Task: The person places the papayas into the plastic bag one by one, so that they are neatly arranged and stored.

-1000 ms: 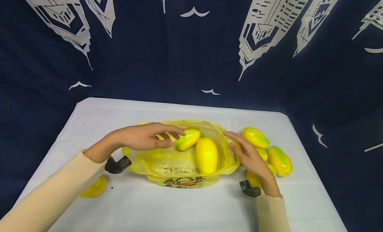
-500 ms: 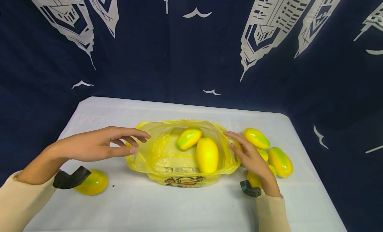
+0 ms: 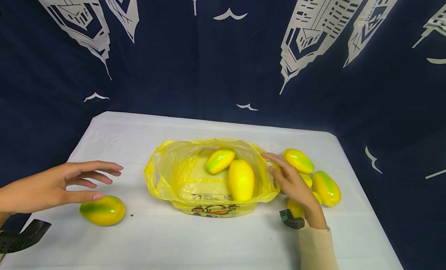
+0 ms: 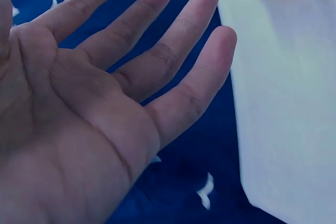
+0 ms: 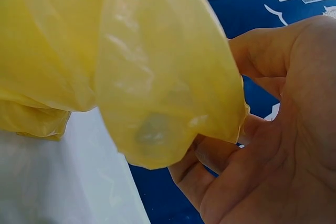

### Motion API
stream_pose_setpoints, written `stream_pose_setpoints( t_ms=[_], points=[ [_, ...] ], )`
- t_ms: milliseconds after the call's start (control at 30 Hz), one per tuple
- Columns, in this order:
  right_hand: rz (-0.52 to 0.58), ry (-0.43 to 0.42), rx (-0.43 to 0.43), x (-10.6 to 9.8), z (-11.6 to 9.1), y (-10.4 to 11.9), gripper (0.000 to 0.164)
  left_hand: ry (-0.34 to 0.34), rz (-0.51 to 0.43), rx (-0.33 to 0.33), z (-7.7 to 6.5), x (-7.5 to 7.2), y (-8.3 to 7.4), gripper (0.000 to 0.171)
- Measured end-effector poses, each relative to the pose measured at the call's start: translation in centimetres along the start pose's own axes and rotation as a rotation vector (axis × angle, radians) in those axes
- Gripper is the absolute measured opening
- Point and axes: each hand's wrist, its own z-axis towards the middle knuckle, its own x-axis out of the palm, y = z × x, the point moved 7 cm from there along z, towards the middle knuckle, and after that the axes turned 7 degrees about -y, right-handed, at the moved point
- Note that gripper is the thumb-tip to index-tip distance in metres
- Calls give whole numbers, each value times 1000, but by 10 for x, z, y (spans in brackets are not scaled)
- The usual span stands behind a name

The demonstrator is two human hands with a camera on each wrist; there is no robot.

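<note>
A yellow plastic bag [image 3: 209,210] stands with its mouth held wide, and two yellow-green mangoes lie inside: a smaller mango [image 3: 220,161] and a larger mango [image 3: 241,180]. My right hand [image 3: 292,181] grips the bag's right edge; in the right wrist view its fingers curl behind the thin plastic [image 5: 173,66]. At the left, my left hand [image 3: 74,183] hovers with fingers spread and nothing in it. Its thumb overlaps the top of a lone mango [image 3: 104,212] in the head view. The left wrist view shows the bare palm [image 4: 68,129].
Several more mangoes lie right of the bag, among them an upper mango [image 3: 297,161] and an outer mango [image 3: 326,188]; the right hand partly hides others. A white cloth covers the table [image 3: 195,246]. Behind hangs a dark blue printed curtain [image 3: 174,69].
My left hand has moved from over the bag's mouth leftward and down to the lone mango. The right hand has kept its place at the bag's edge.
</note>
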Motion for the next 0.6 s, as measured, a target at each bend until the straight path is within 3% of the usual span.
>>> stream_pose_setpoints(
  t_ms=[167,300,600],
  points=[
    [-17,-2,9,0,1,-1,42,25,-75,-1,-12,3,30,72],
    [-9,2,6,1,1,-1,42,46,-105,-7,-19,6,52,63],
    [1,-3,-1,1,1,-1,43,144,-341,1,-30,24,81,53]
  ],
)
